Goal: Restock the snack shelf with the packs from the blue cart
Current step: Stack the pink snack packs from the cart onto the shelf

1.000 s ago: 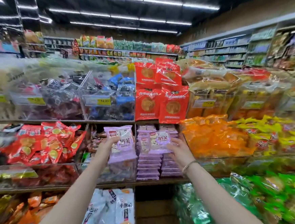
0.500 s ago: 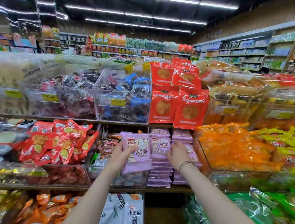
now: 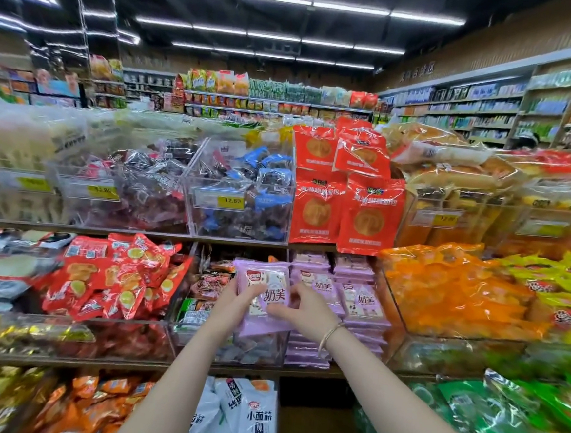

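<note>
Far left, middle shelf (image 3: 61, 358): red snack packs (image 3: 118, 278) lie heaped and tilted behind a clear front panel. One level up and slightly right, a clear bin (image 3: 241, 192) holds blue-wrapped pieces and carries a yellow price tag (image 3: 232, 200).

My left hand (image 3: 229, 295) grips the left edge of the purple pack (image 3: 264, 295); the fingers go behind the pack, so I cannot tell how far they wrap. The pack is held in the air, face toward me and tilted slightly. It sits in front of the middle shelf's centre compartment, just left of the purple stacks (image 3: 356, 300).

My right hand (image 3: 306, 308) holds the right edge of the same pack. The fingers curl over the front and the thumb presses near the lower edge. Both hands are therefore clamped on one pack. A bracelet (image 3: 331, 332) sits on my right wrist.

The purple stacks stand in two columns, printed with the same label as the pack I hold. Directly above them stand red pouches (image 3: 342, 210), upright. Further right, orange packs (image 3: 452, 291) fill the neighbouring clear bin.
</note>
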